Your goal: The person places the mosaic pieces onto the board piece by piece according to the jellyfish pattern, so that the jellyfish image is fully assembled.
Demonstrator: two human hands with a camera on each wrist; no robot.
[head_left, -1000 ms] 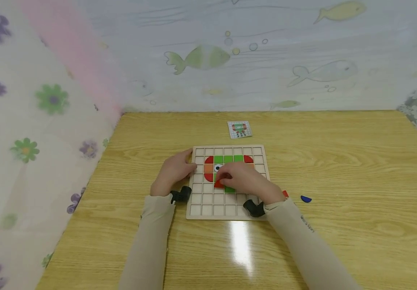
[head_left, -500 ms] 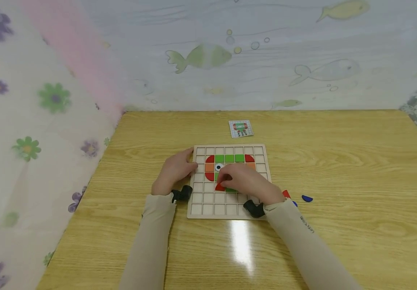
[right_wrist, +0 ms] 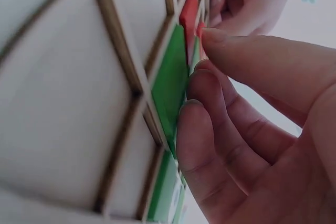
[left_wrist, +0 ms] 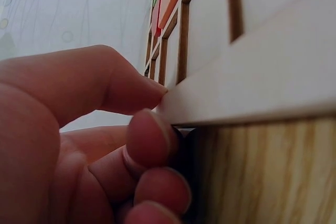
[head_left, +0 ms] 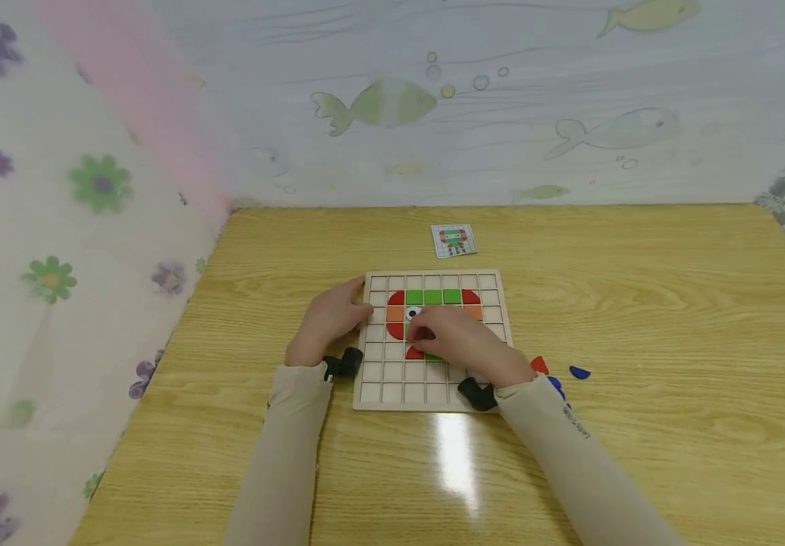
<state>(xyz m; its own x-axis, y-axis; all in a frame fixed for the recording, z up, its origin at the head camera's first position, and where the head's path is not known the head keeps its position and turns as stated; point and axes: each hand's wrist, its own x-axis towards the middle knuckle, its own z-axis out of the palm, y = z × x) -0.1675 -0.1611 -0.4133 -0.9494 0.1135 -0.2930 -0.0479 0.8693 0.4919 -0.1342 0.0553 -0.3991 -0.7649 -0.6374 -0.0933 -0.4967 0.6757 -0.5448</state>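
Observation:
My left hand [head_left: 331, 318] grips the left edge of a wooden grid board [head_left: 372, 393]. In the left wrist view its thumb lies against the rim, with the other fingers bent at the side. Over the board's middle, my right hand [head_left: 460, 341] has its fingertips close together beside a red piece [head_left: 414, 353] with a curved side. That red piece [right_wrist: 191, 17] sits in a cell left of a green tile [right_wrist: 170, 85] in the right wrist view. Thumb and fingers hover right by these pieces without enclosing one. Red, orange and green pieces and an eye tile [head_left: 412, 313] fill cells above.
A picture card [head_left: 453, 240] with a figure on a grid lies behind the board. Right of the board are a red piece [head_left: 539, 365], a blue piece [head_left: 556, 385] partly behind the right sleeve, and a blue half-round piece [head_left: 579, 372]. A patterned wall [head_left: 392, 152] stands behind the table.
The red piece, earlier tilted in my right fingertips, now lies in its cell, with the fingers slightly raised from it. My left hand stays at the board's edge.

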